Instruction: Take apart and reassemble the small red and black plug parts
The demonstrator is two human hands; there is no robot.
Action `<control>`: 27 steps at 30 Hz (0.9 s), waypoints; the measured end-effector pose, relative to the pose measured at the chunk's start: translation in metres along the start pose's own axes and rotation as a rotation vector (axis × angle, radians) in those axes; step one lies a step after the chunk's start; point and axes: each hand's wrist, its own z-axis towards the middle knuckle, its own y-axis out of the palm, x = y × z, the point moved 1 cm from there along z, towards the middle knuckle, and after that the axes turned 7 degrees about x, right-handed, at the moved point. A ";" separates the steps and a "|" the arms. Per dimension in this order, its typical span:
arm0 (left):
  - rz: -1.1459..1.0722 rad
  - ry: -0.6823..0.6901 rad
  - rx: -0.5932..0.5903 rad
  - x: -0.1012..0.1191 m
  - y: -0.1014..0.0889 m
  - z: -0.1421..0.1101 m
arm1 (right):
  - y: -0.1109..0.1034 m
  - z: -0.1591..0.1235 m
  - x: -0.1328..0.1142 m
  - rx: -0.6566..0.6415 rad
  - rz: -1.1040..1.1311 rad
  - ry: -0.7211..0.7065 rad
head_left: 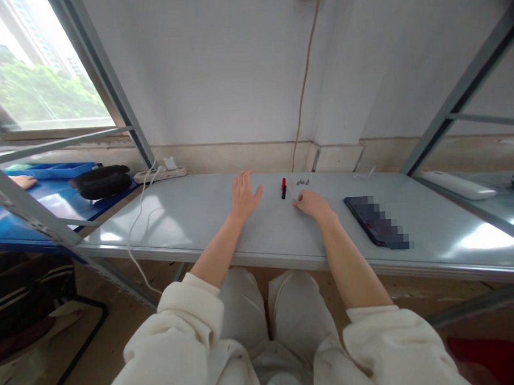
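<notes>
My left hand (242, 197) hovers over or rests on the grey tabletop, fingers stretched and thumb apart, with nothing in it. To its right lie a small red piece (283, 182) and a small black piece (283, 192), end to end or nearly so. My right hand (312, 203) is closed in a pinch beside them, at a small clear plastic piece (294, 190); a spot of red shows at its fingertips. What exactly the fingers grip is partly hidden. Several tiny dark metal parts (302, 182) lie just beyond that hand.
A dark phone (369, 221), partly pixelated, lies right of my right forearm. A white power strip (162, 173) with a trailing cable (133, 232) sits at the back left. Metal posts frame both table ends. Another person's hand (24, 181) rests on the blue table at left, near a black case (101, 182).
</notes>
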 end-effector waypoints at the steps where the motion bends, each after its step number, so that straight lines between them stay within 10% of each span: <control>1: -0.022 0.073 -0.058 0.006 0.004 -0.002 | 0.000 0.000 -0.001 0.005 0.000 -0.005; 13: 0.022 0.288 -0.579 0.030 0.030 -0.017 | 0.004 -0.001 -0.010 0.050 -0.016 -0.052; 27: -0.085 0.147 -0.509 0.013 0.041 -0.014 | 0.008 0.000 -0.014 0.024 0.001 -0.132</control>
